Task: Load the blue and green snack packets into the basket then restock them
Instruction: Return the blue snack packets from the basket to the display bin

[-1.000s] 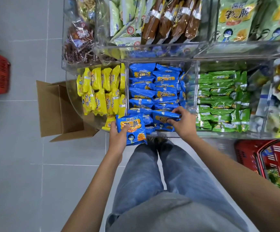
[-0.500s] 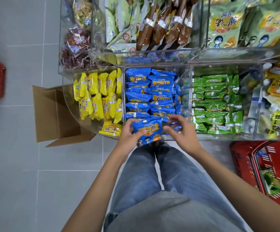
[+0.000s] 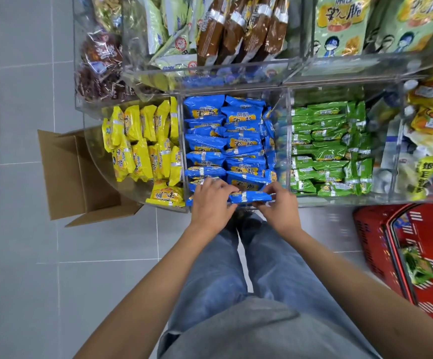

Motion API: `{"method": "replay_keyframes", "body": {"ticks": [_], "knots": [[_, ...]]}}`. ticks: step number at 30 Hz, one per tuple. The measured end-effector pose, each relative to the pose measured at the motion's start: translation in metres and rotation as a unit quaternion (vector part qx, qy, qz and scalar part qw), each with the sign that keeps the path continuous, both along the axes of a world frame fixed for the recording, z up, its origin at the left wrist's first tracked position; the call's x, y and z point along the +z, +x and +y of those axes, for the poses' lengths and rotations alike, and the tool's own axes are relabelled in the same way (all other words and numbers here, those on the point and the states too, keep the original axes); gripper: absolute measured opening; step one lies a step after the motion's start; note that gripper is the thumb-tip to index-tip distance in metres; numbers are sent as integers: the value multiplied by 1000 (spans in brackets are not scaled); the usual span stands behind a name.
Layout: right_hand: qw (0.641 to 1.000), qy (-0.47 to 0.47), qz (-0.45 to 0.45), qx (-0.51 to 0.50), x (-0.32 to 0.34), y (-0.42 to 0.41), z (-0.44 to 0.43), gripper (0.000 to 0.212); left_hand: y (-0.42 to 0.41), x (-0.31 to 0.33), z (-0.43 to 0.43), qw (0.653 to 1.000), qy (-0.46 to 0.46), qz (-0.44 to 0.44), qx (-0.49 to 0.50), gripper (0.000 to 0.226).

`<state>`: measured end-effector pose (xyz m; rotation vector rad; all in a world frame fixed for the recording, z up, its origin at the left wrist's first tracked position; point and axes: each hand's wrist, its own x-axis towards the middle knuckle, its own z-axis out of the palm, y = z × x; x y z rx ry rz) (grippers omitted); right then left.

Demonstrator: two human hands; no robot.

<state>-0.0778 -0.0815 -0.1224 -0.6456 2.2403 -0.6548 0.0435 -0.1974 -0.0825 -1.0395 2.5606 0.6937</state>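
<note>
Turned edge-on, blue packet is pinched at its ends by left hand and right hand.

We have carried the blue packet from beside the yellow packs to the front of the blue stack and turned it edge-on. Our right hand has left the stack and now pinches one end, while our left hand grips the other.

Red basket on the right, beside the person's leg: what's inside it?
Inside the red basket lies a green packet, blurred. A blue patch shows near its far rim, too unclear to name. The basket's right part is cut off by the frame.
</note>
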Motion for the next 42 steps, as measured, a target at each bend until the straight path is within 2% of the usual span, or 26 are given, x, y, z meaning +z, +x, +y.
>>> {"method": "replay_keyframes", "body": {"ticks": [3, 6, 9, 13, 17, 24, 30, 36, 42], "knots": [[999, -6, -32, -42, -6, -2, -4, 57, 1, -4, -6, 999, -30, 5, -15, 56], [996, -23, -73, -45, -12, -8, -8, 79, -2, -7, -20, 996, -45, 34, -66, 83], [995, -29, -99, 4, -18, -12, -16, 97, -14, -14, -37, 988, -31, -33, -146, 111], [988, -31, -135, 65, -28, -26, -30, 111, -29, -27, -53, 968, -59, -95, -225, 121], [980, -40, -177, 80, -34, -34, -31, 100, -32, -36, -58, 961, -78, -105, -244, 114], [987, -42, -100, 117, -41, -26, -26, 119, -19, -40, -46, 954, -112, -86, -266, 104], [991, -98, -46, 79, -37, -14, -17, 108, -5, -36, -33, 960, -114, -62, -249, 94], [991, -64, -76, 88, -40, -15, -27, 121, -23, -34, -40, 956, -116, -108, -247, 105], [993, -48, -96, 56, -34, -16, -21, 119, -38, -28, -39, 959, -117, -133, -222, 120]]}}
